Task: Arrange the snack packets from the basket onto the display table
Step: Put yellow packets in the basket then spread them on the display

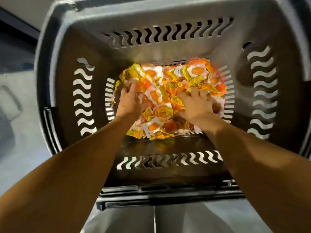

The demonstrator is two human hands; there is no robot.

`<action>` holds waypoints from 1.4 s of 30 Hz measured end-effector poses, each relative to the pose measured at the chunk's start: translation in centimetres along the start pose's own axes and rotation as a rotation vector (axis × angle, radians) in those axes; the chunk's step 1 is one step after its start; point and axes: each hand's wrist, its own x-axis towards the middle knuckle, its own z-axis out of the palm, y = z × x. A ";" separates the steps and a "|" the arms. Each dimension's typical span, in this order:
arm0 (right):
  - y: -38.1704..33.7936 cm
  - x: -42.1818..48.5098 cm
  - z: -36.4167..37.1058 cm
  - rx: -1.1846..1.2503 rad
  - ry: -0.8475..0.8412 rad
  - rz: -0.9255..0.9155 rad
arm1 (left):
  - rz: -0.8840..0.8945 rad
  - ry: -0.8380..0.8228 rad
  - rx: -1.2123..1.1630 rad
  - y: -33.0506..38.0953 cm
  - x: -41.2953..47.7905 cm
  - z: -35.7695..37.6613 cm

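Left hand (129, 100) digs into the heap at the basket floor's left edge; fingertips are buried, so its grip cannot be told. Snack packets (168, 91) are small glossy yellow-and-orange film pouches, judged light, slippery and crinkly, and best scooped from beneath. Right hand (196, 105) lies splayed wide over the heap's right side. Basket (151, 21) is rigid grey plastic with wavy slots.
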 end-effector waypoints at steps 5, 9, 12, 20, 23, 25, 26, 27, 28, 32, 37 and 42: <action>0.9 -0.1 -0.6 0.210 0.062 -0.011 | 0.071 0.092 0.064 -0.3 0.0 -0.7; 2.0 -3.0 -1.6 0.369 0.080 -0.012 | 0.123 0.087 0.022 0.3 -1.7 -3.3; 2.7 -6.5 -2.7 0.461 0.154 0.025 | 0.109 0.113 -0.017 1.7 -3.8 -6.1; 5.4 -14.6 -9.3 0.589 0.366 0.084 | 0.096 0.058 -0.093 4.3 -10.3 -11.8; 5.4 -17.1 -11.7 0.657 0.406 0.084 | 0.059 0.082 -0.147 4.8 -12.9 -13.5; 5.0 -19.0 -13.2 0.683 0.435 0.055 | 0.057 0.114 -0.178 6.0 -14.7 -15.1; 4.7 -20.1 -14.1 0.682 0.452 0.032 | 0.068 0.120 -0.180 6.6 -15.3 -16.0; 4.4 -21.0 -14.9 0.683 0.476 0.011 | 0.079 0.112 -0.183 7.3 -16.1 -16.9; 4.0 -21.9 -15.8 0.680 0.491 0.006 | 0.097 0.105 -0.179 7.9 -16.8 -17.8; 2.6 -25.9 -20.0 0.701 0.493 0.036 | 0.162 0.093 -0.116 10.5 -20.8 -22.9; 1.4 -33.1 -27.2 0.736 0.535 0.012 | 0.194 0.120 -0.175 14.3 -26.6 -31.0; -0.1 -40.8 -35.8 0.726 0.637 -0.012 | 0.282 0.166 -0.290 19.4 -32.8 -40.0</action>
